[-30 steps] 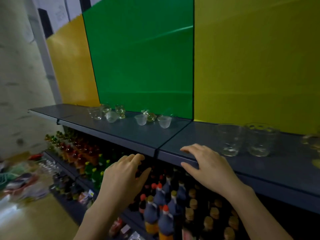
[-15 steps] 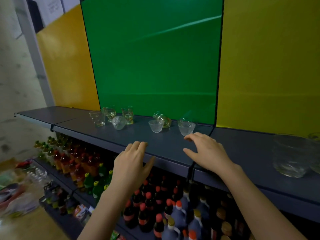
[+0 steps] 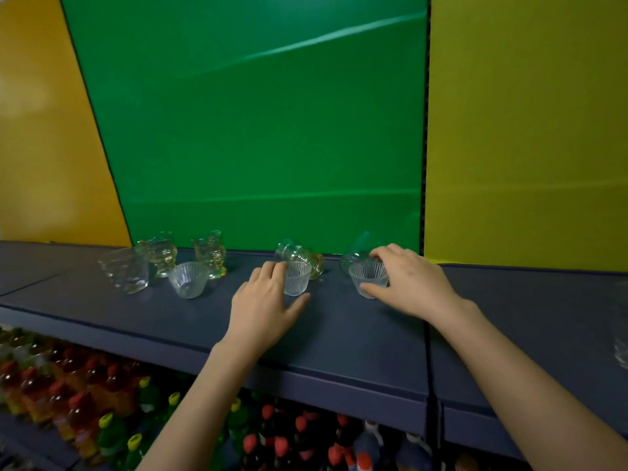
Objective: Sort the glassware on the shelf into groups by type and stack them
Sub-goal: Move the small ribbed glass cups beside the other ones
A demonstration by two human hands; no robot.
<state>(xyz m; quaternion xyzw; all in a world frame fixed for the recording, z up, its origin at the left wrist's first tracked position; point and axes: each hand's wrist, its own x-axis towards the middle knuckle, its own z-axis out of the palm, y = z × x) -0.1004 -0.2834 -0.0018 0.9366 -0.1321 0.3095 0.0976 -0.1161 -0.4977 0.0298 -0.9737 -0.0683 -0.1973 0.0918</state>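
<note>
Three small ribbed clear cups stand on the dark shelf (image 3: 339,345). My left hand (image 3: 263,309) wraps the middle ribbed cup (image 3: 299,278), fingers on its left side and thumb at its base. My right hand (image 3: 413,283) holds the right ribbed cup (image 3: 368,278), fingers over the far rim and thumb at the front. The left ribbed cup (image 3: 188,279) stands alone. Two yellow-green textured glasses (image 3: 163,253) (image 3: 211,253) stand upright near the back, beside a clear tumbler (image 3: 125,271). A tipped yellowish glass (image 3: 300,254) and a tipped greenish glass (image 3: 356,248) lie behind the cups.
Green and yellow panels (image 3: 258,130) rise directly behind the shelf. A large clear glass (image 3: 621,328) is partly cut off at the right edge. Below the shelf's front edge stand rows of bottles (image 3: 85,402) with red, yellow and green caps.
The view shifted left and closer to the shelf. Both hands moved from the shelf's front edge to the back and closed around the middle and right ribbed cups.
</note>
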